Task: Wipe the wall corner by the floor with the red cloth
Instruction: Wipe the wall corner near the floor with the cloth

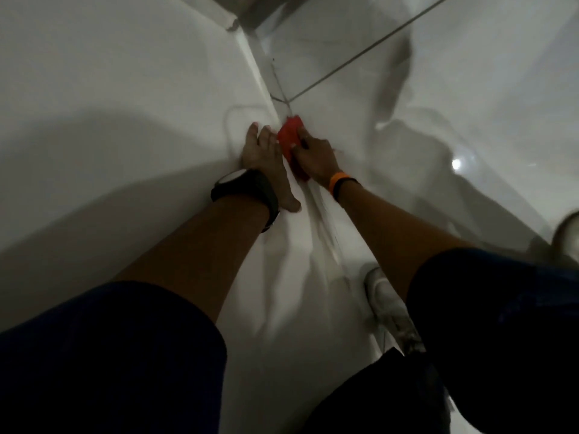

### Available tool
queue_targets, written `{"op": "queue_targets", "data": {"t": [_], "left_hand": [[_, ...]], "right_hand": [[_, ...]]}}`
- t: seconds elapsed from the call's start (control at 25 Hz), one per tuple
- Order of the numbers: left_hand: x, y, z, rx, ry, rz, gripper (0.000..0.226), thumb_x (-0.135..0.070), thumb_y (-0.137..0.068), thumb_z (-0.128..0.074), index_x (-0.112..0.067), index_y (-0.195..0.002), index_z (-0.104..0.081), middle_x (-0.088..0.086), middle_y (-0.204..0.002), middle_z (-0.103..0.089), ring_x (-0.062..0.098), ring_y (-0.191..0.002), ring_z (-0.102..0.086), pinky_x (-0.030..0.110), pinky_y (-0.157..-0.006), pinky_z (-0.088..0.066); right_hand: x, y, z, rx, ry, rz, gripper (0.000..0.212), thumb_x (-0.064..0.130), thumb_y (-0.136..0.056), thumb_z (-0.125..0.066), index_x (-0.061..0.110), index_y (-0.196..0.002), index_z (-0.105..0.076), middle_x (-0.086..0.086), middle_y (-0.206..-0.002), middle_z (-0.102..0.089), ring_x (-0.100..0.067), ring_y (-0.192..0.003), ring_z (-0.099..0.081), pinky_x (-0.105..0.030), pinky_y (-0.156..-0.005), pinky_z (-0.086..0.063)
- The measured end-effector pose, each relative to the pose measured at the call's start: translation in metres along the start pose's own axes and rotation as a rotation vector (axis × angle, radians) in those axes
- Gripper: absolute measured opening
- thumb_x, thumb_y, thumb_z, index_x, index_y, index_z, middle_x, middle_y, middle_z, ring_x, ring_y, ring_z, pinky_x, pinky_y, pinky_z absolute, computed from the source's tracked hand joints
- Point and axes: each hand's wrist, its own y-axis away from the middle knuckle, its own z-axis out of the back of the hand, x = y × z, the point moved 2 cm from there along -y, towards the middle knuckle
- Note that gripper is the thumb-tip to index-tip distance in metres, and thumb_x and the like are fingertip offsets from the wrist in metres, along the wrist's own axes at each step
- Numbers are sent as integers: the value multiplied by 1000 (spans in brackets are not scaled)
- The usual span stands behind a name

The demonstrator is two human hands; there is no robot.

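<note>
The right hand (315, 158) is clamped on a crumpled red cloth (289, 136), pressing it into the seam where the plain white wall (125, 73) meets the glossy white tiled floor (438, 89). The left hand (266, 158) lies flat and spread against the wall just beside the cloth, holding nothing, apparently as a brace. Wiping looks under way along the skirting; a dark grout line (360, 56) and the farther corner stretch seem left to do. Blur hides any remaining dirt.
</note>
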Motion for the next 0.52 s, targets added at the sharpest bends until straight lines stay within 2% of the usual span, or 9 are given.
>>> {"op": "queue_targets", "data": {"t": [0.12, 0.2, 0.32, 0.4, 0.44, 0.52], "left_hand": [[0, 6, 2, 17, -4, -15, 131, -93, -76, -38, -3, -161, 2, 20, -169, 6, 33, -158, 8, 52, -126, 9], [3, 6, 1, 7, -23, -8, 130, -93, -77, -39, -2, -161, 1, 20, -169, 5, 33, -158, 8, 51, -126, 8], [5, 3, 0, -9, -23, -20, 128, -91, -78, -40, -4, -162, 2, 18, -170, 6, 32, -158, 8, 50, -126, 9], [1, 6, 0, 7, -24, -14, 128, -91, -78, -40, -4, -162, 2, 18, -169, 6, 32, -158, 9, 52, -125, 9], [-2, 7, 0, 12, -20, -15, 129, -91, -77, -42, -4, -162, 2, 19, -169, 7, 32, -158, 10, 53, -125, 9], [-9, 13, -1, 38, -22, -44, 131, -90, -77, -44, -2, -161, 4, 20, -169, 8, 34, -158, 11, 55, -125, 7]], "right_hand": [[-34, 54, -7, -45, -23, -72, 60, 45, -93, -37, 26, -151, -40, -25, -122, -68, -42, -119, -60, -55, -107, -48], [-22, 46, -9, -46, -46, -41, 59, 49, -90, -35, 26, -143, -50, -24, -120, -67, -43, -113, -62, -53, -106, -50], [16, 3, -3, -36, -7, 76, 54, 48, -96, -31, 25, -143, -47, -25, -122, -67, -43, -115, -62, -56, -111, -45], [13, 10, -1, -25, 13, 72, 55, 46, -97, -34, 23, -145, -47, -24, -125, -68, -44, -117, -61, -54, -109, -47], [-1, 34, 2, -49, 23, 20, 55, 48, -95, -37, 20, -139, -54, -23, -120, -70, -44, -114, -62, -51, -103, -51], [-48, 91, 1, -90, 84, -108, 41, 47, -92, -47, 12, -101, -68, -21, -94, -71, -43, -101, -65, -43, -82, -52]]}}
